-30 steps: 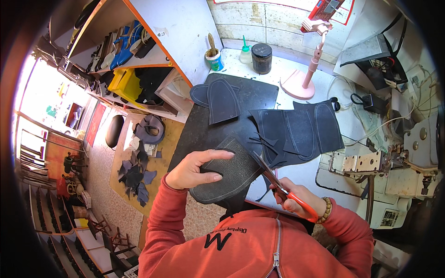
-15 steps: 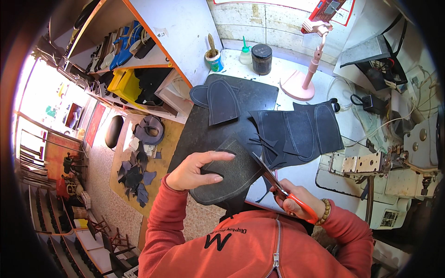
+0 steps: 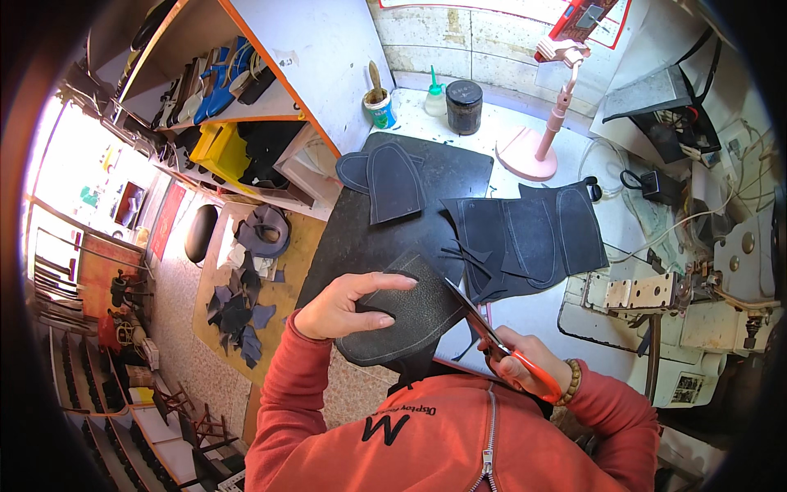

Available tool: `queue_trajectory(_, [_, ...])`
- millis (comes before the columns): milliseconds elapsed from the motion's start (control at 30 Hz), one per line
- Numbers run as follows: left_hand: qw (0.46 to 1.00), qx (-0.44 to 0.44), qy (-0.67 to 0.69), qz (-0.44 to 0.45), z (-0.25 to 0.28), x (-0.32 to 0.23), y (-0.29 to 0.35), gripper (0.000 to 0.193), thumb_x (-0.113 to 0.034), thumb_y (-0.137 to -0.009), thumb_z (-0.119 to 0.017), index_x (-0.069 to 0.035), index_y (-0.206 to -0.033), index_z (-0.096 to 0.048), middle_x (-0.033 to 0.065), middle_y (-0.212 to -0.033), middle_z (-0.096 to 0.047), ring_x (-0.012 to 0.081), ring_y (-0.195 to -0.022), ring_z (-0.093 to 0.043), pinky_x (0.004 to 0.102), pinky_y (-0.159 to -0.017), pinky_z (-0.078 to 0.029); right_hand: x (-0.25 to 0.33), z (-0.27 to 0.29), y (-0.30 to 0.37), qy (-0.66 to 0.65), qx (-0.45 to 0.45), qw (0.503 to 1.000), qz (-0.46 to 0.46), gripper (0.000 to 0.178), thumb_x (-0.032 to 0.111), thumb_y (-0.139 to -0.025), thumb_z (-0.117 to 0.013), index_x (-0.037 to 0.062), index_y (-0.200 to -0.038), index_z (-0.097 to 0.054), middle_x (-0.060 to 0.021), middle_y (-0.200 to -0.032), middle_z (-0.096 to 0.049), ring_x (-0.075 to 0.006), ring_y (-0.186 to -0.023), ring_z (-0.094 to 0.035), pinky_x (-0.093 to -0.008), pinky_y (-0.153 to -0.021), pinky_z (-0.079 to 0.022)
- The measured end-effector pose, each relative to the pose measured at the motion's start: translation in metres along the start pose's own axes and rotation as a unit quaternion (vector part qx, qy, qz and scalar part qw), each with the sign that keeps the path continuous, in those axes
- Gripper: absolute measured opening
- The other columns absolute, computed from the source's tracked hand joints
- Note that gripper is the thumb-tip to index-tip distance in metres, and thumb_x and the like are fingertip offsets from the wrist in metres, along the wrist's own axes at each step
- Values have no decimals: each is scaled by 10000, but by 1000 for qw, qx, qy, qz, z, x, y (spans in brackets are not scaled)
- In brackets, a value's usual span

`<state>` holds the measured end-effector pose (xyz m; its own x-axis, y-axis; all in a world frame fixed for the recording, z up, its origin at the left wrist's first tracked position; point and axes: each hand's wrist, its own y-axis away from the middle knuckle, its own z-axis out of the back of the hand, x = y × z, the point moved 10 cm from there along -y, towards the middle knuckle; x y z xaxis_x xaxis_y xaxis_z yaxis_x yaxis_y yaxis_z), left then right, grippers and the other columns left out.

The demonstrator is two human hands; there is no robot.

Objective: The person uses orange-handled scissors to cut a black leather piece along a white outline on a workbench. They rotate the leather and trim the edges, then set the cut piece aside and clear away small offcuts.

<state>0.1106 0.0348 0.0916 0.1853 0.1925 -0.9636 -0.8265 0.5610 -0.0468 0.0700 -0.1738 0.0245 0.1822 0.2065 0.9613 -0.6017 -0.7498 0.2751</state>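
My left hand (image 3: 348, 305) holds a black grained leather piece (image 3: 414, 307) with a pale line along its edge. Thumb and forefinger lie apart on its upper face; the other fingers are hidden beneath. My right hand (image 3: 525, 361) grips scissors (image 3: 537, 375) with orange-red handles, their dark blades lying along the leather's right edge. Just beyond the blades, thin black offcuts (image 3: 484, 271) rest on larger dark leather pieces (image 3: 525, 238) marked with pale outlines. Two rounded cut pieces (image 3: 395, 184) overlap farther off, on a black mat (image 3: 455, 168).
A pink stand (image 3: 529, 152), a dark jar (image 3: 464, 107), a green-tipped bottle (image 3: 434, 98) and a brush pot (image 3: 379, 107) stand at the back. Machinery (image 3: 656, 291) and cables are on the right. Shelves with shoe forms (image 3: 225, 78) rise left; scraps (image 3: 242, 307) lie below them.
The scissors and my right hand have shifted slightly, with the blade tips a little nearer to me. My left hand and the leather piece have hardly moved.
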Motion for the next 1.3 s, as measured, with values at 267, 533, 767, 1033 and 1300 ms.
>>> queue_trajectory(267, [999, 12, 17, 34, -3, 11, -2, 518, -56, -818, -688, 1, -1308, -534, 128, -1340, -558, 234, -1267, -501, 340, -1072, -354, -2, -6, -2, -81, 3, 997, 9, 763, 674, -877, -490, -25, -1182, -464, 10, -695, -481, -43, -487, -399, -200, -465, -342])
queue_trajectory(533, [998, 32, 41, 35, -10, 21, -5, 534, -51, -821, -677, -3, -1327, -514, 128, -1359, -538, 235, -1283, -481, 343, -1086, -335, -4, -7, 1, -88, -6, 996, 13, 760, 677, -881, -475, -34, -1152, -479, 19, -644, -452, -41, -484, -395, -194, -457, -327])
queue_trajectory(767, [997, 36, 53, 33, -11, 24, -6, 535, -49, -823, -674, -4, -1330, -511, 127, -1359, -535, 232, -1293, -468, 341, -1091, -326, -6, -6, 2, -95, -22, 995, 20, 711, 625, -901, -495, -41, -1150, -485, 25, -615, -448, -37, -491, -396, -198, -458, -319])
queue_trajectory(1033, [997, 24, 61, 29, -11, 25, -7, 528, -54, -811, -693, -9, -1312, -532, 122, -1334, -557, 231, -1269, -492, 344, -1077, -344, -2, -3, 4, -32, -19, 999, 4, 705, 630, -914, -461, -34, -1152, -485, 29, -627, -473, -52, -509, -416, -209, -497, -349])
queue_trajectory(1300, [996, 74, 35, 19, -29, 21, -12, 541, -61, -821, -672, -5, -1334, -508, 143, -1343, -547, 259, -1269, -496, 355, -1068, -360, -10, -10, -6, -56, 34, 998, -16, 852, 732, -852, -443, -24, -1241, -390, -18, -824, -507, -76, -636, -453, -219, -585, -393])
